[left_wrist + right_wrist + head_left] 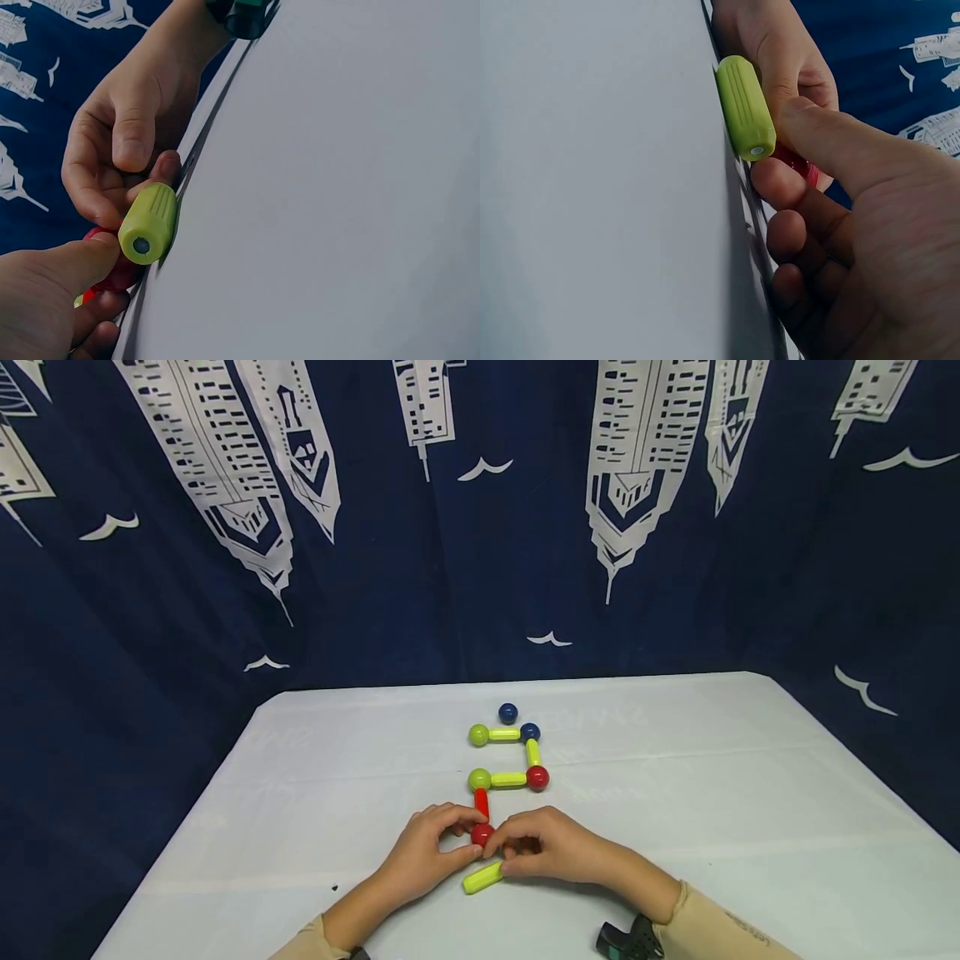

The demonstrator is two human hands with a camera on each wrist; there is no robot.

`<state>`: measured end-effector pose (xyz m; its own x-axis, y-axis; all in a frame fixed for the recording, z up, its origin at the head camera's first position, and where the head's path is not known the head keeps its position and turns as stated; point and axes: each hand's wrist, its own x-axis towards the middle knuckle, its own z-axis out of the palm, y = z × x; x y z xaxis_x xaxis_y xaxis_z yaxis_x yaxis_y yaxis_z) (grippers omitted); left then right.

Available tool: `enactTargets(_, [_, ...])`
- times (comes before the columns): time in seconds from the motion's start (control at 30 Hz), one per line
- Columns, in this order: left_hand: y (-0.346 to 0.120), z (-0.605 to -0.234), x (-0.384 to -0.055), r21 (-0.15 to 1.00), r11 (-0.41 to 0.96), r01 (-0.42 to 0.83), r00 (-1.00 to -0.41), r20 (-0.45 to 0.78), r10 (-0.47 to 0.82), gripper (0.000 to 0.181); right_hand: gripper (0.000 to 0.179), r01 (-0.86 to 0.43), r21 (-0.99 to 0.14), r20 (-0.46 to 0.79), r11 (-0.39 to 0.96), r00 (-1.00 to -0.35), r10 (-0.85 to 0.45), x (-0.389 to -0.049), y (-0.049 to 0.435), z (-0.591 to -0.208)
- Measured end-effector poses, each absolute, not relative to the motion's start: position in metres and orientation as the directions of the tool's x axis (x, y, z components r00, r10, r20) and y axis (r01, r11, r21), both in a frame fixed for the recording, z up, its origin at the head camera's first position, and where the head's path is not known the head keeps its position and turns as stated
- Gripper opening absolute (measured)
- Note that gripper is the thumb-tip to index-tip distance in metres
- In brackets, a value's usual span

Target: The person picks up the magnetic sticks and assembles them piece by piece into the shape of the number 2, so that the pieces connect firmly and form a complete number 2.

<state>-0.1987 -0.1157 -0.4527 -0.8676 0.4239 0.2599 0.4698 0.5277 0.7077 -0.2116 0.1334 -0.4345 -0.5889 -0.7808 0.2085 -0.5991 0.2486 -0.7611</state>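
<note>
A red ball (482,834) sits at the near end of a red rod (482,802). My left hand (429,850) pinches the ball, its thumb at the near side and its fingertips by the rod. From the right, my right hand (558,847) reaches in with bent fingers, and its index fingertip is at the ball. The right thumb stands apart from that index finger in the left wrist view. A loose yellow-green rod (482,877) lies just in front of the ball, its right end by the right thumb. In the right wrist view, this ridged rod (746,109) shows a metal disc on its end.
Beyond the hands, a zigzag runs through a green ball (479,779), a red ball (537,777), a blue ball (529,732) and another green ball (478,735), joined by yellow-green rods. A separate blue ball (507,713) lies behind it on the white table (675,760).
</note>
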Motion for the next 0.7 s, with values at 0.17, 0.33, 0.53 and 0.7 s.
enactTargets(0.17, [-0.118,-0.446,-0.203,0.754,0.49,0.438,-0.862,0.196,0.468,0.031,0.019,-0.587,-0.758,0.161,0.283,-0.589,-0.792,-0.214,0.131,-0.437])
enactTargets(0.33, [-0.119,-0.439,-0.21,0.737,0.523,0.428,-0.858,0.148,0.493,0.029,0.019,-0.619,-0.729,0.167,0.291,-0.573,-0.802,-0.217,0.131,-0.439])
enactTargets(0.53, [-0.113,-0.438,-0.221,0.728,0.525,0.441,-0.845,0.14,0.516,0.028,0.017,-0.636,-0.717,0.184,0.286,-0.568,-0.802,-0.217,0.133,-0.441])
enactTargets(0.7, [-0.112,-0.443,-0.226,0.741,0.512,0.434,-0.851,0.151,0.503,0.028,0.015,-0.654,-0.702,0.2,0.282,-0.562,-0.803,-0.218,0.133,-0.442])
